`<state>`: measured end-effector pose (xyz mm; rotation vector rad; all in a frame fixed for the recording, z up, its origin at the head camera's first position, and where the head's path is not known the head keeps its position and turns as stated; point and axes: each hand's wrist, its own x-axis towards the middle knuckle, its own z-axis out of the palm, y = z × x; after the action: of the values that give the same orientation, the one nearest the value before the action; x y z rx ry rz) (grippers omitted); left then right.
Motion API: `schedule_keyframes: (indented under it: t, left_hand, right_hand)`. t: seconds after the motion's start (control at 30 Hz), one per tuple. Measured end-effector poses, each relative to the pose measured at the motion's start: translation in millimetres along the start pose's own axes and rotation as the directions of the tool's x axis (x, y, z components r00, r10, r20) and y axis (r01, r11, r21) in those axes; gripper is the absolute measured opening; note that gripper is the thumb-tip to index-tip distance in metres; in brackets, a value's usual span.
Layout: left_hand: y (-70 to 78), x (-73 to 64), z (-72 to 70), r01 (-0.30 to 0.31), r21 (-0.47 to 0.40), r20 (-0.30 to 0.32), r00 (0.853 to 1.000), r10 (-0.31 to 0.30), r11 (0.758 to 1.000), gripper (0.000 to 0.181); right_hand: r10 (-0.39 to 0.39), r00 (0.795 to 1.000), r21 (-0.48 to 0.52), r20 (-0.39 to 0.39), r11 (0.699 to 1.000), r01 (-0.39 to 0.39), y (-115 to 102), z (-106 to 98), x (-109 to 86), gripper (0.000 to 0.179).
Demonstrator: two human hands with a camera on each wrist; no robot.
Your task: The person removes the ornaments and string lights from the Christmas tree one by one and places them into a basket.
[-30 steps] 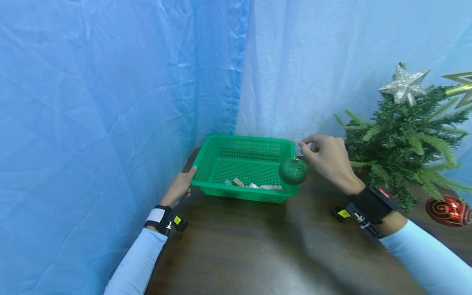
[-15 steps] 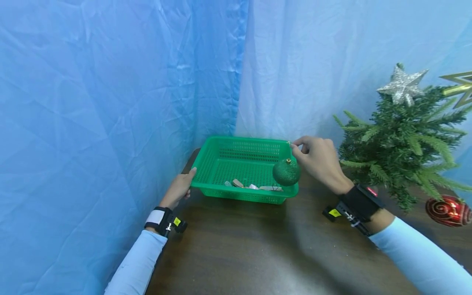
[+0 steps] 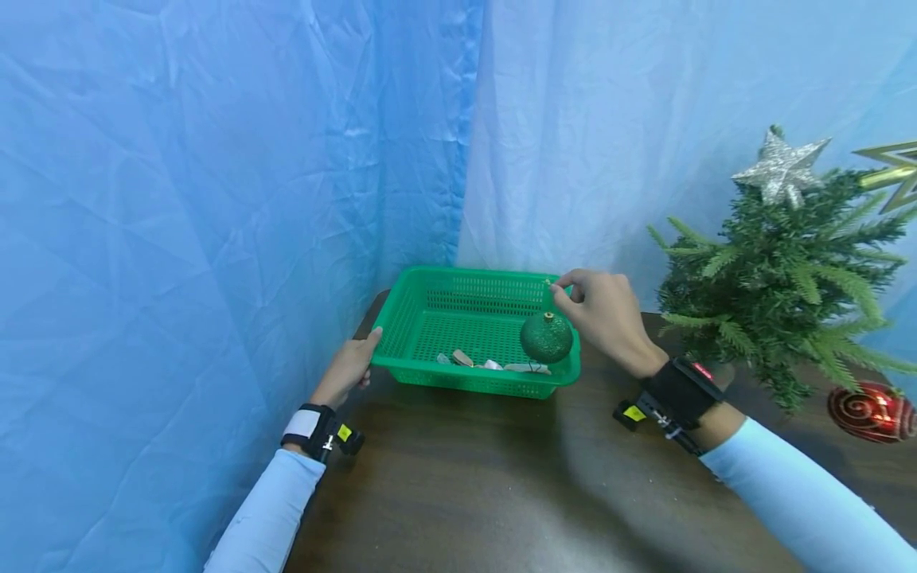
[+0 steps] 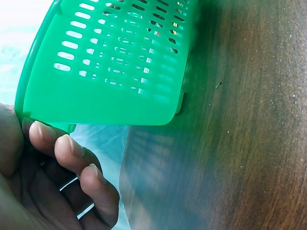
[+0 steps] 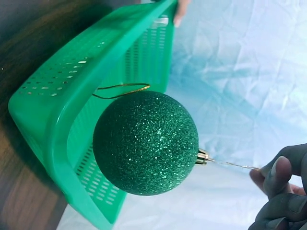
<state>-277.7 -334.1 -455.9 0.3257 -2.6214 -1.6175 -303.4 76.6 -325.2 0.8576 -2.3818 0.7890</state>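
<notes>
A glittery green Christmas ball with a gold cap hangs over the right end of a green plastic basket. My right hand pinches the thin hanging string above the ball between thumb and fingertips. At the basket's left end, my left hand grips the rim, thumb on top and fingers curled beneath, as the left wrist view also shows. Small pale pieces lie along the near side of the basket floor; their kind is too small to tell. A gold loop shows behind the ball.
To the right stands a small artificial Christmas tree with a silver star, a gold star and a red swirled ball. A dark wooden table lies under everything. Blue cloth hangs behind and at the left.
My right hand has moved left and slightly down, carrying the green Christmas ball from the basket's right rim to over its inside. The left hand keeps its grip on the rim.
</notes>
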Motion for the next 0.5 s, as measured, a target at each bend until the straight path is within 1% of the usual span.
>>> schedule_keyframes:
  t: [0.23,0.5]
  left_hand:
    - [-0.2,-0.3,0.3,-0.009,-0.008,-0.005,1.000,0.009,1.000,0.063]
    - [0.5,-2.1,0.9,-0.005,-0.003,-0.008,1.000,0.005,1.000,0.062]
  right_hand:
    - [-0.007,1.000,0.002,0.016,1.000,0.007,-3.3,6.9,2.2,0.024]
    - [-0.010,1.000,0.014,0.028,1.000,0.010,-5.3,19.5,3.5,0.023]
